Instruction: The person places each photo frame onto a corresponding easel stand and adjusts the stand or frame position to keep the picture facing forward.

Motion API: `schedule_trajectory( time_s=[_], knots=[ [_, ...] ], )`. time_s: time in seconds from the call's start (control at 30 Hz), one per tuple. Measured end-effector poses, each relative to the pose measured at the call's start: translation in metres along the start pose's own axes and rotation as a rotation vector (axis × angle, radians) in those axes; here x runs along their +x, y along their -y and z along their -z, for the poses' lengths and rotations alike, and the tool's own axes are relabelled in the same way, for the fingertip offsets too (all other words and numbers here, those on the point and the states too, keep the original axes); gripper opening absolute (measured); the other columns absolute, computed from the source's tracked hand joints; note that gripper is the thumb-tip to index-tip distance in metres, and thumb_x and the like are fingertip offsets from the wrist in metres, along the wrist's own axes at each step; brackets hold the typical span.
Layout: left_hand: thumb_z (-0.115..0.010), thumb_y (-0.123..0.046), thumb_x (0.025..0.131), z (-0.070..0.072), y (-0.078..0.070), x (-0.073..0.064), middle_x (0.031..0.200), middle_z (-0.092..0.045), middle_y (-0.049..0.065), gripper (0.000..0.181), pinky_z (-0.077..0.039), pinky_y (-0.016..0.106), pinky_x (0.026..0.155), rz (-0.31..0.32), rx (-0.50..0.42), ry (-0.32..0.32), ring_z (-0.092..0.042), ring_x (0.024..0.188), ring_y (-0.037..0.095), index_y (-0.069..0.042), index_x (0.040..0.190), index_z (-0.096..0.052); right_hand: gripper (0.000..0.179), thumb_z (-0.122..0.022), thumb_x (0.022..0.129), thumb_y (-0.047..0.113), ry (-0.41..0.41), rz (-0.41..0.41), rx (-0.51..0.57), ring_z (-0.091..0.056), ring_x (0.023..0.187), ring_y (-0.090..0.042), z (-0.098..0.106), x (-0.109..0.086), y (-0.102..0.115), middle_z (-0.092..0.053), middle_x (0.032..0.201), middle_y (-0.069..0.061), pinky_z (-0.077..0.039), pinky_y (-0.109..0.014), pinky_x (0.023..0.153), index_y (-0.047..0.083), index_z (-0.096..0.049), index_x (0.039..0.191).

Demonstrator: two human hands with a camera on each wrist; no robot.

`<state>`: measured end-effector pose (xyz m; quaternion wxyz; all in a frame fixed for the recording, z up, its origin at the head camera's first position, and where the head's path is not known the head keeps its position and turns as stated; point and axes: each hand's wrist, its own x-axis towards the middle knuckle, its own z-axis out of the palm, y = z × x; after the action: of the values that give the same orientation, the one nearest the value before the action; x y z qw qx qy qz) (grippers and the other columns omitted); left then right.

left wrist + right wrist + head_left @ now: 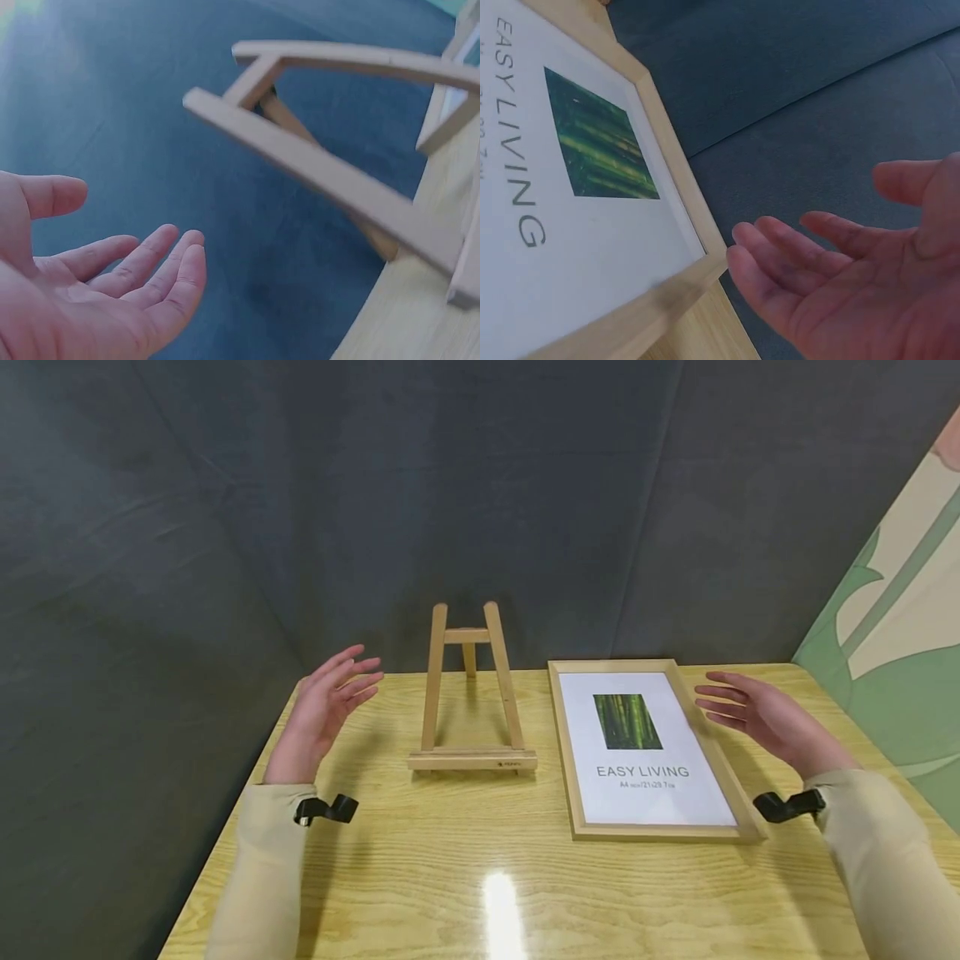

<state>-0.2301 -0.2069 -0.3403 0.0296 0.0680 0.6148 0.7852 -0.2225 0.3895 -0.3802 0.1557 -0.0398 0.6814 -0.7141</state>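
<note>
A small wooden easel stands upright near the back of the table, its ledge facing me. To its right lies a picture frame with a pale wood border, a green bamboo picture and the words EASY LIVING. My left hand hovers to the left of the easel, fingers relaxed and holding nothing. In the left wrist view the easel rises beyond the fingertips. On the other side, my right hand is raised beside the frame's right edge, palm inward. The right wrist view has its loose fingers overlapping the frame's corner.
The wooden table runs back to a dark cloth hanging behind it and along the left. A wall painted with leaves borders the right side. Each sleeved wrist carries a black camera mount.
</note>
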Motion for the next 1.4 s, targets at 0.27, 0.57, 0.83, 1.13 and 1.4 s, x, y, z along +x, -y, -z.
schedule_trajectory(
  time_s=[0.27, 0.57, 0.83, 1.13, 1.4],
  knots=[
    [-0.044, -0.018, 0.103, -0.031, 0.009, -0.007, 0.13, -0.053, 0.023, 0.037, -0.041, 0.044, 0.102, 0.001, -0.015, 0.123, -0.053, 0.118, 0.037, 0.001, 0.134, -0.048, 0.026, -0.037, 0.105, 0.03, 0.002, -0.022, 0.032, -0.061, 0.107, -0.01, 0.005, -0.008, -0.002, -0.064, 0.114, 0.009, -0.052, -0.027, 0.085, 0.016, -0.039, 0.128],
    [-0.045, -0.018, 0.102, -0.072, 0.027, -0.012, 0.132, -0.048, 0.029, 0.042, -0.04, 0.046, 0.102, 0.069, -0.014, 0.262, -0.052, 0.119, 0.038, 0.01, 0.134, -0.044, 0.022, -0.033, 0.106, 0.025, 0.041, -0.026, 0.085, -0.061, 0.108, -0.012, 0.01, -0.014, -0.009, -0.065, 0.115, 0.007, -0.052, -0.027, 0.087, 0.017, -0.044, 0.125],
    [-0.045, -0.015, 0.102, -0.111, 0.045, -0.011, 0.131, -0.049, 0.03, 0.037, -0.042, 0.048, 0.1, 0.14, -0.054, 0.357, -0.053, 0.116, 0.04, 0.008, 0.13, -0.049, 0.021, -0.034, 0.106, 0.024, 0.027, -0.047, 0.11, -0.063, 0.104, -0.013, 0.019, -0.02, -0.016, -0.066, 0.112, 0.006, -0.052, -0.028, 0.086, 0.02, -0.051, 0.118],
    [-0.043, -0.016, 0.102, -0.15, 0.071, -0.01, 0.126, -0.056, 0.024, 0.04, -0.042, 0.048, 0.099, 0.222, -0.03, 0.449, -0.052, 0.116, 0.043, 0.007, 0.134, -0.047, 0.025, -0.035, 0.106, 0.023, -0.006, -0.105, 0.114, -0.064, 0.101, -0.013, 0.026, -0.025, -0.027, -0.067, 0.109, 0.006, -0.053, -0.032, 0.086, 0.025, -0.06, 0.111],
    [-0.044, -0.02, 0.102, -0.167, 0.091, -0.007, 0.129, -0.052, 0.027, 0.045, -0.04, 0.049, 0.102, 0.347, -0.007, 0.45, -0.053, 0.117, 0.04, 0.007, 0.138, -0.042, 0.031, -0.033, 0.107, 0.022, 0.02, -0.114, 0.123, -0.064, 0.102, -0.013, 0.029, -0.029, -0.036, -0.067, 0.111, 0.004, -0.053, -0.03, 0.086, 0.026, -0.063, 0.109]
  ],
)
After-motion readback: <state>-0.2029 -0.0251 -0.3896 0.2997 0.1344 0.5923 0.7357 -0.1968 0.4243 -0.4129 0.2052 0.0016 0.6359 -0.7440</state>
